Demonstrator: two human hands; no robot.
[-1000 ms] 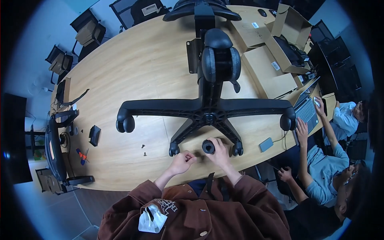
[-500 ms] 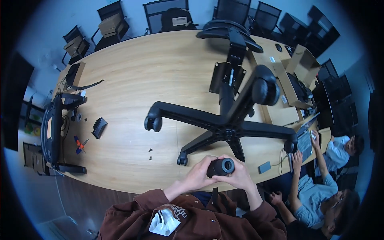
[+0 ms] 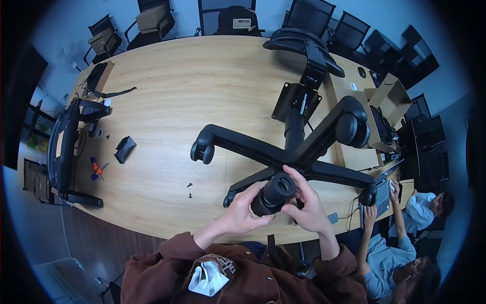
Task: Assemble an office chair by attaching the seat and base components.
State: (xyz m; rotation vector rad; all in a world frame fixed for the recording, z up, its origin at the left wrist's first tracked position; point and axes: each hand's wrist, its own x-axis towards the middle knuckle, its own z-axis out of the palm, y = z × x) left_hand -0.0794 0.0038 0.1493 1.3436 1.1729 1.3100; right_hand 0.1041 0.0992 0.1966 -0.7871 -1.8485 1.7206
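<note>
Both my hands are around a black telescoping cylindrical sleeve (image 3: 272, 195), its hollow round end tilted up and toward the right. My left hand (image 3: 243, 209) wraps its lower left side. On the other side, my right hand (image 3: 310, 206) spans the upper end, thumb and index finger spread along its rim. Just beyond my hands lies an upturned black five-armed chair base (image 3: 291, 161) with casters. From its hub a black column (image 3: 294, 133) runs to a metal mounting plate (image 3: 284, 102) near the chair seat part (image 3: 304, 44).
Two small screws (image 3: 190, 190) lie left of the base. Farther left are a black bracket (image 3: 125, 149), an orange-and-blue tool (image 3: 96, 168) and a black chair part (image 3: 63, 147). An open cardboard box (image 3: 392, 99) stands right; two people sit by a laptop (image 3: 380, 195).
My hands have raised the black sleeve slightly away from me, toward the base hub, and tilted it. My right index finger has stretched out. The whole view has shifted a little.
</note>
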